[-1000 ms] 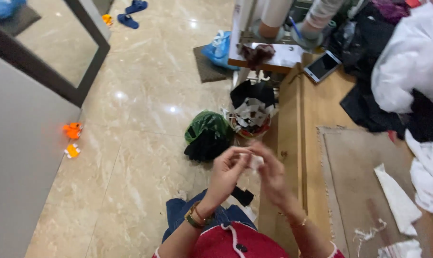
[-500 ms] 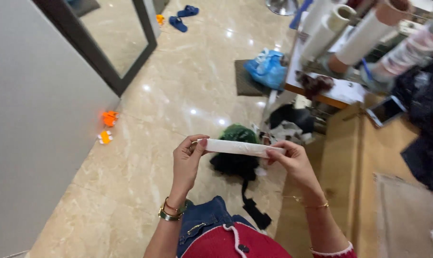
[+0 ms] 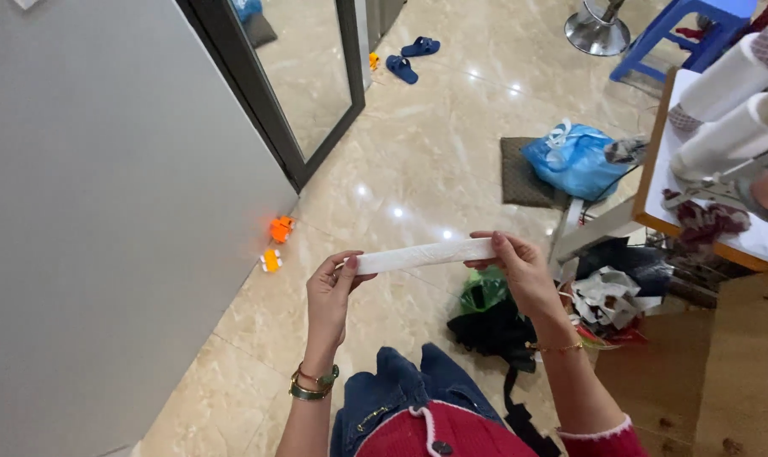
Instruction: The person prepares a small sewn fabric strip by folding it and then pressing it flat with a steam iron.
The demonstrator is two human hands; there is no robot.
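Note:
I hold a narrow white strip of fabric stretched level in front of me, above the marble floor. My left hand pinches its left end between thumb and fingers. My right hand grips its right end. A bracelet and bangles sit on my left wrist, a thin chain on my right. My knees in blue jeans and a red top show at the bottom edge.
Dark bags with green fabric lie on the floor under my right hand. A wooden table with white rolls stands right. A blue plastic bag, blue slippers, orange toys, a grey wall and glass door left.
My hands came apart from a closed position and pulled the white strip out to full length. My head turned left and up, showing more floor and door.

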